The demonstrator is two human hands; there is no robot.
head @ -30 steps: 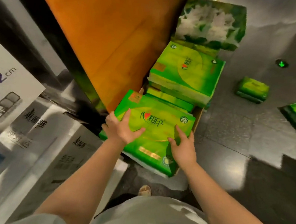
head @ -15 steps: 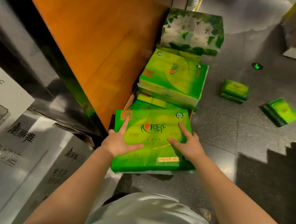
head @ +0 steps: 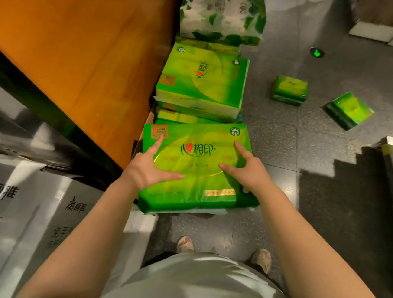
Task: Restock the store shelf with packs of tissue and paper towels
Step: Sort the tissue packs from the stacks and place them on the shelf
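Pack (head: 195, 170) of green tissue sits between both hands, lifted clear of the stack (head: 201, 83) it lay against a second ago and drawn back toward the body, its face now level to the camera instead of tipped. The left hand (head: 149, 168) grips its left edge with forefinger stretched up the face and thumb laid across; the right hand (head: 244, 171) clasps the right edge the same way, so the hands are apart with the pack clamped between them. Judging by that, the pick-up is done and the carry to a shelf comes next. Beyond it, more green packs are piled by the orange panel (head: 79, 51), with a white-and-green floral pack (head: 223, 11) at the far end. Two small packs (head: 290, 89) (head: 348, 110) lie loose on the grey floor (head: 334, 163). White cartons (head: 26, 216) stand to the left.
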